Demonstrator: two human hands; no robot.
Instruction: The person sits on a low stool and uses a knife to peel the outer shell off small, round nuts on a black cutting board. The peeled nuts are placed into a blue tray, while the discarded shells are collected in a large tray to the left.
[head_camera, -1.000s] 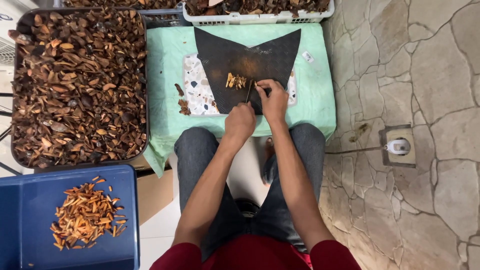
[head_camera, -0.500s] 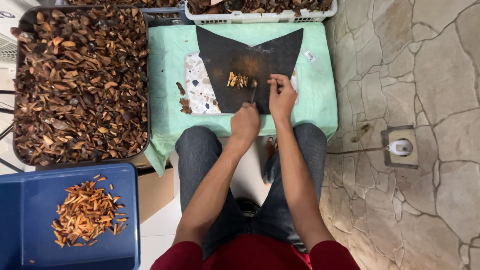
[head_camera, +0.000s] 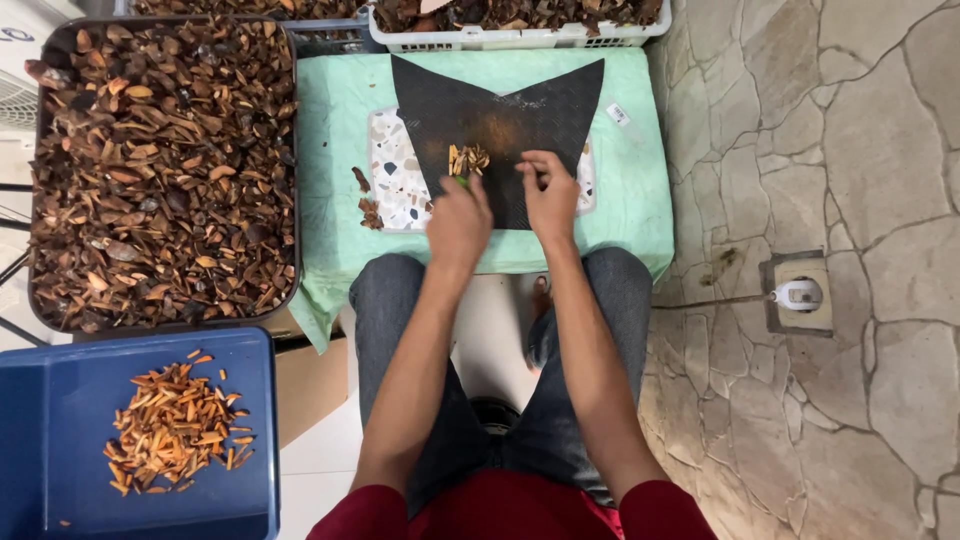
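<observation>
My left hand (head_camera: 458, 218) is closed, with a small greenish thing (head_camera: 462, 182) poking out at its fingertips; it looks like a thin tool. It rests at the near edge of a black mat (head_camera: 520, 110), just below a little heap of orange-yellow slivers (head_camera: 468, 158). My right hand (head_camera: 550, 192) lies on the mat beside it, fingers curled and thumb pinched to the forefinger. What it pinches is too small to make out. The mat lies over a speckled board (head_camera: 395, 180) on a table covered in green cloth (head_camera: 625, 190).
A large dark tray (head_camera: 292, 200) of brown husks stands at the left. A white basket (head_camera: 520, 38) of more husks sits behind the table. A blue tub (head_camera: 60, 420) at the lower left holds orange slivers. A few brown scraps (head_camera: 368, 205) lie on the board. Stone floor at the right.
Both hands have shifted slightly across the mat near the small heap. The dark thin tool seen between them earlier is mostly hidden now.
</observation>
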